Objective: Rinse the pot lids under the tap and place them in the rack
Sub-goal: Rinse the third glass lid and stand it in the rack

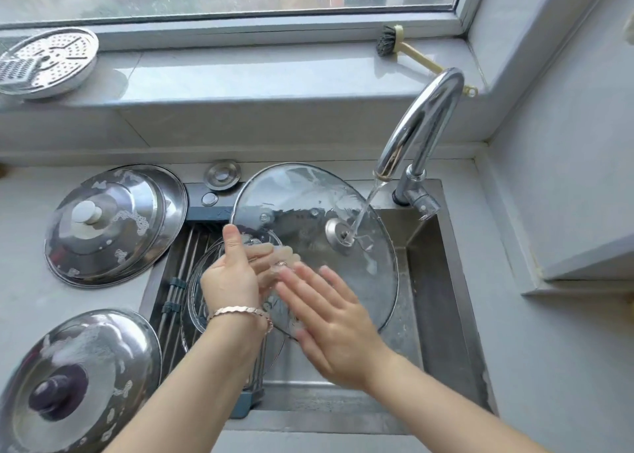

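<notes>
Grey worktop under a bright window frames a stainless steel sink [442,281], where a person rinses a large round glass pot lid [308,198] beneath the curved chrome tap [425,119]. Held tilted over the basin, the lid takes the stream on its metal centre fitting. The left hand [230,281] pinches the lid's left rim, thumb on the near face and fingers showing through the glass behind. The right hand [329,305] lies flat on the near face, fingers straight and spread. Below the left hand, a smaller glass lid [194,301] appears to rest in the slatted metal rack [178,257] across the sink's left side. On the worktop to the left lie two sudsy pieces: far, a round steel lid with a white knob [116,222]; near, a round steel lid with a dark knob [79,380]. Done well, the rinse likely calls for turning the lid so water sweeps every edge, with a firm rim grip because wet glass may slip.
</notes>
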### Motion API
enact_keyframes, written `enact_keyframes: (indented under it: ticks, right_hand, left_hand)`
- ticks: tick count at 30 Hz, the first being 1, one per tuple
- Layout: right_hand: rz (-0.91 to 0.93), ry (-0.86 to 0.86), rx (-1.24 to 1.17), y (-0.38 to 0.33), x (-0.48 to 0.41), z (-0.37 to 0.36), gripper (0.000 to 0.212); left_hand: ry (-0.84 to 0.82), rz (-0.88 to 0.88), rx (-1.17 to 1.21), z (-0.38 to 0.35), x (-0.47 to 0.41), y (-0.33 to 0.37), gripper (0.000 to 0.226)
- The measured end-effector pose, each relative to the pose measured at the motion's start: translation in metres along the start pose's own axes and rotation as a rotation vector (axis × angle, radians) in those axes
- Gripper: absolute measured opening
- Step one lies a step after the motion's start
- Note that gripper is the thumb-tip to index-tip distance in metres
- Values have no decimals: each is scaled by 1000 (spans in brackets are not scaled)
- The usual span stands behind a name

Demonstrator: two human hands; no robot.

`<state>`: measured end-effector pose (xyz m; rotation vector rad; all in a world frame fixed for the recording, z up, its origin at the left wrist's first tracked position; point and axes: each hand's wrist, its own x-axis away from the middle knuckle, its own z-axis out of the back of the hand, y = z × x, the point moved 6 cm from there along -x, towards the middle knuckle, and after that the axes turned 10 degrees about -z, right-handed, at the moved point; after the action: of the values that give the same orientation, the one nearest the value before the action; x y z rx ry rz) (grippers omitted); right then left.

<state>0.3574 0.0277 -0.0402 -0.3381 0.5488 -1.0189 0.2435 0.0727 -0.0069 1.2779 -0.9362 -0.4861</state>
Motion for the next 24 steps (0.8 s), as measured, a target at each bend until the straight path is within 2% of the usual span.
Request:
enact_keyframes:
  ticks: [2, 5, 6, 7, 10, 11, 12, 15, 16, 19, 21, 22, 24]
  right_hand:
    - [-199, 37, -72, 29, 6, 3, 51]
    - [-696, 12, -273, 73, 1, 7, 59]
    - [-775, -12, -291, 76, 2, 7, 63]
    - [-770, -44, -267, 70, 1, 8, 66]
    - [-548, -156, -136, 38, 6, 3, 78]
    - [-541, -164, -121, 39, 6, 4, 79]
    - [-596, -160, -137, 50, 2, 4, 79]
    - [-936, -114, -274, 93, -5, 11, 77]
    - [-938, -124, -274, 90, -4, 13, 76]
    - [-642, -229, -162, 40, 3, 7, 76]
    - [-543, -245, -131, 36, 5, 6, 77]
    - [-588, -222, -129, 49, 1, 6, 78]
    - [-855, -172, -225, 91, -8, 11, 80]
  left_hand:
    - [10, 22, 81, 1, 0, -2, 53]
    - [63, 28, 133, 8, -1, -4, 53]
    - [69, 22, 136, 8, -1, -5, 53]
    - [69, 17, 142, 8, -1, -4, 53]
    - [56, 14, 158, 7, 0, -3, 52]
    - [58, 18, 164, 8, 1, -4, 52]
    - [62, 20, 163, 10, 1, -5, 52]
    - [77, 20, 156, 13, 2, -6, 52]
    - [78, 19, 153, 13, 1, -7, 52]
    - [82, 23, 152, 12, 0, -7, 53]
    - [85, 32, 153, 12, 1, -8, 52]
    - [86, 37, 155, 12, 2, -9, 52]
    - [78, 41, 152, 12, 5, -9, 51]
